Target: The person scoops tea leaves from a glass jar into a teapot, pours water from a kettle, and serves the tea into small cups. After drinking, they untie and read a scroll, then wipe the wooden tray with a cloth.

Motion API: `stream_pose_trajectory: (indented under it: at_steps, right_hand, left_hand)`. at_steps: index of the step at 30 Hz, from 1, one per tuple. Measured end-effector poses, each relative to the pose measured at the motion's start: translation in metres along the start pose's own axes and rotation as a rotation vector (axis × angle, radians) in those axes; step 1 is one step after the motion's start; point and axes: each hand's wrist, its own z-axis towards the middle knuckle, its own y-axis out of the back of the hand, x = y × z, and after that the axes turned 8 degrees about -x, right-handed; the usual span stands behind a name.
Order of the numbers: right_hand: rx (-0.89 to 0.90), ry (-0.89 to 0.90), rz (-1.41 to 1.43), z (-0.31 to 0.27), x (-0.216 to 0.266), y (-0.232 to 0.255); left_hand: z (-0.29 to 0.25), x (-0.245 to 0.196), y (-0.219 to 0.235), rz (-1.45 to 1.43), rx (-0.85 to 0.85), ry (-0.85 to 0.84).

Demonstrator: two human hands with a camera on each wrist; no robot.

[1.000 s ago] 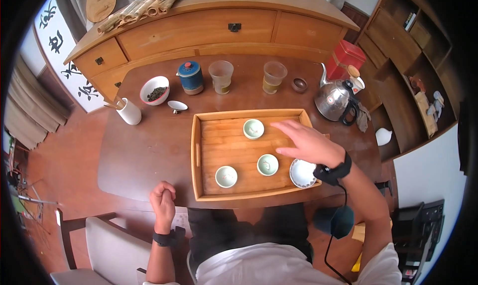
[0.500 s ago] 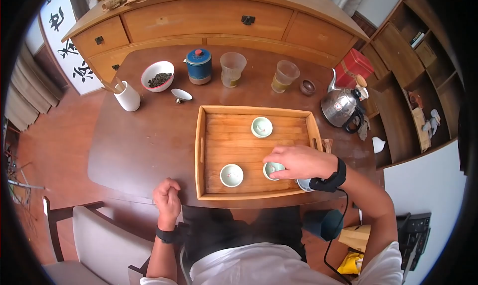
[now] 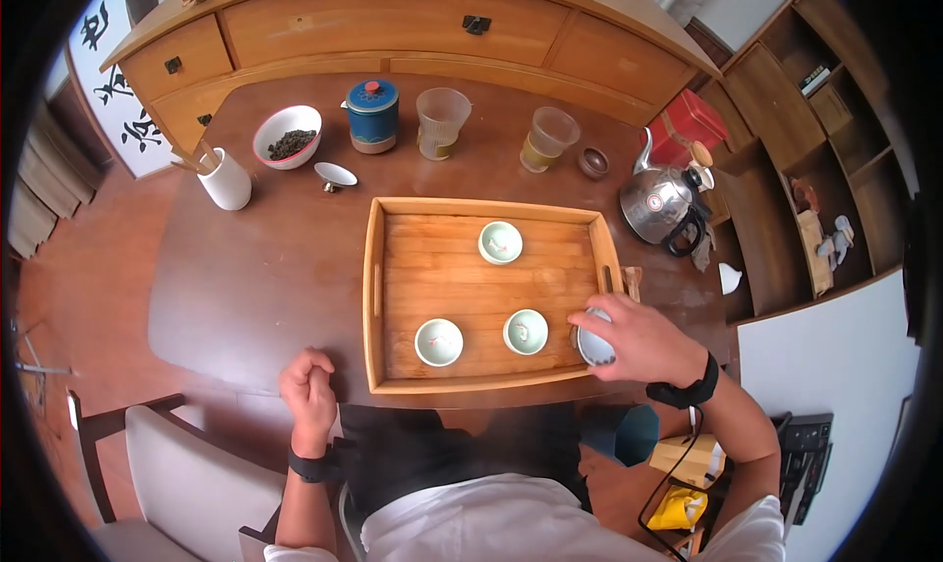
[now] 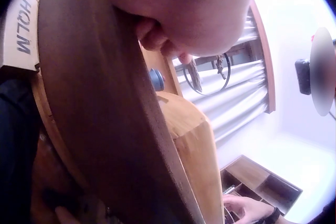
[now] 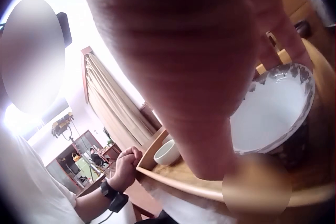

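My right hand [image 3: 653, 346] grips a white tea bowl [image 3: 595, 340] with a patterned rim at the right end of the wooden tray [image 3: 462, 206]. Fingers and thumb sit at opposite sides of the rim in the right wrist view, where the bowl's white inside [image 5: 270, 111] shows. Three pale green teacups share the tray: a back cup [image 3: 500, 243], a front left cup [image 3: 438, 343] and a front right cup [image 3: 526, 332], the last nearest that hand. At the table's front edge my left hand [image 3: 309, 390] rests, loosely curled, holding nothing.
Along the back of the table [image 3: 246, 277] stand a bowl of tea leaves [image 3: 292, 141], a blue pot [image 3: 372, 118], two clear glasses and a small brown cup [image 3: 592, 162]. A steel kettle [image 3: 660, 206] stands right; a white lid [image 3: 336, 176] and tool holder [image 3: 227, 181] lie left.
My right hand has moved from above the tray, past the front right cup, to the patterned bowl and taken hold of it. The left hand stays at the table edge.
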Motion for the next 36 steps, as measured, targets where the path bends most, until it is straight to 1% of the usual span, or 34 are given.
stream_pose_trajectory:
  at_steps: [2,5,7,8,9,10,11,12,13,15,17,18,21,22,25,26,29,31,33,35,36]
  right_hand:
    - [0.024,-0.068,0.01,0.005,-0.005,0.007]
    - [-0.024,0.027,0.05,0.013,-0.014,0.023]
    - [-0.147,-0.041,0.118,0.036,-0.027,0.042]
    - [-0.217,-0.135,0.18,0.051,-0.04,0.048]
    - [-0.317,-0.171,0.153,0.067,-0.06,0.049]
    - [-0.422,-0.169,0.033,0.084,-0.085,0.046]
    - [-0.472,-0.216,-0.072,0.103,-0.107,0.046]
    - [-0.518,-0.27,-0.118,0.121,-0.127,0.043]
    - [-0.546,-0.311,-0.172,0.137,-0.152,0.035]
    - [-0.532,-0.459,-0.184,0.163,-0.184,0.024]
    - [-0.521,-0.47,-0.098,0.178,-0.215,0.008]
    - [-0.514,-0.477,-0.056,0.183,-0.223,0.006]
    - [-0.376,-0.507,-0.018,0.179,-0.214,0.019]
    - [-0.421,-0.462,-0.048,0.174,-0.21,0.021]
    - [-0.409,-0.384,-0.034,0.152,-0.172,0.039]
    - [-0.464,-0.305,-0.044,0.142,-0.161,0.04]
    - [-0.478,-0.233,-0.001,0.116,-0.121,0.049]
    - [-0.376,-0.114,0.037,0.102,-0.102,0.042]
    - [-0.229,-0.137,0.069,0.091,-0.076,0.032]
    - [-0.195,-0.056,-0.019,0.089,-0.072,0.014]
    - [-0.191,-0.07,-0.075,0.09,-0.069,0.007]
  left_hand:
    - [0.001,0.0,0.0,0.019,0.004,-0.03]
    - [0.0,0.004,0.003,0.031,0.021,0.008]
    - [-0.001,0.001,0.002,0.048,0.005,-0.002]
    - [-0.001,-0.001,0.001,0.057,-0.001,-0.011]
    - [-0.001,0.0,0.001,0.048,0.001,-0.003]
    - [-0.003,0.004,0.0,0.04,0.001,0.002]
    - [-0.002,0.006,0.001,0.032,-0.001,0.007]
    - [-0.001,0.005,0.002,0.049,0.009,0.016]
    - [-0.001,0.002,0.001,0.065,0.014,0.027]
    - [0.0,-0.001,0.0,0.094,0.015,0.017]
    - [0.001,-0.004,-0.001,0.117,0.01,-0.021]
    - [0.001,-0.004,-0.001,0.131,0.012,-0.003]
    - [0.002,-0.002,-0.001,0.158,0.011,-0.043]
    - [0.002,-0.001,-0.002,0.156,0.004,-0.034]
    - [-0.001,-0.001,-0.003,0.135,0.006,-0.005]
    - [0.0,-0.002,-0.003,0.121,0.007,-0.007]
    - [0.001,-0.002,-0.004,0.107,0.009,-0.013]
    - [0.0,-0.003,-0.003,0.116,0.011,-0.015]
    - [0.001,-0.004,-0.003,0.132,0.008,-0.022]
    - [0.002,-0.008,-0.003,0.146,0.002,-0.037]
    - [0.002,-0.009,-0.003,0.153,-0.001,-0.044]
